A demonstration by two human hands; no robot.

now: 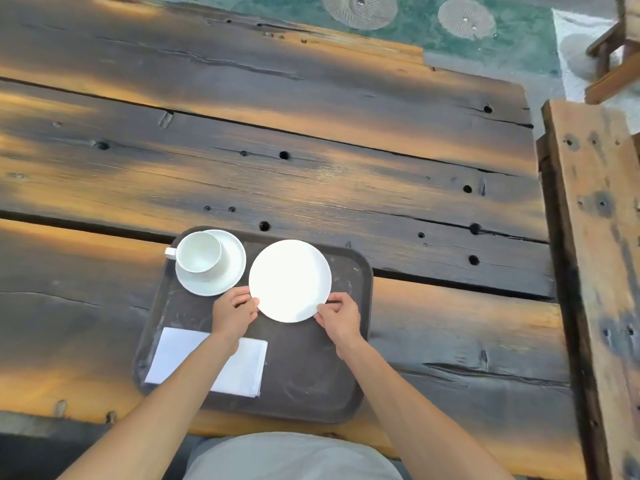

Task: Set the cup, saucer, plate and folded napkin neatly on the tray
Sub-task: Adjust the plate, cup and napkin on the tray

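A dark brown tray (304,382) lies on the wooden table near me. In its far left corner a white cup (199,252) stands on a white saucer (232,268), handle pointing left. A round white plate (289,280) sits in the tray's far right part. My left hand (233,311) grips the plate's near left rim and my right hand (337,315) grips its near right rim. A folded white napkin (242,368) lies flat in the tray's near left corner, partly hidden under my left forearm.
The table (311,150) is made of rough dark planks with gaps and holes. A wooden bench (595,237) runs along the right side. Beyond the table's far edge lies a green floor (485,46).
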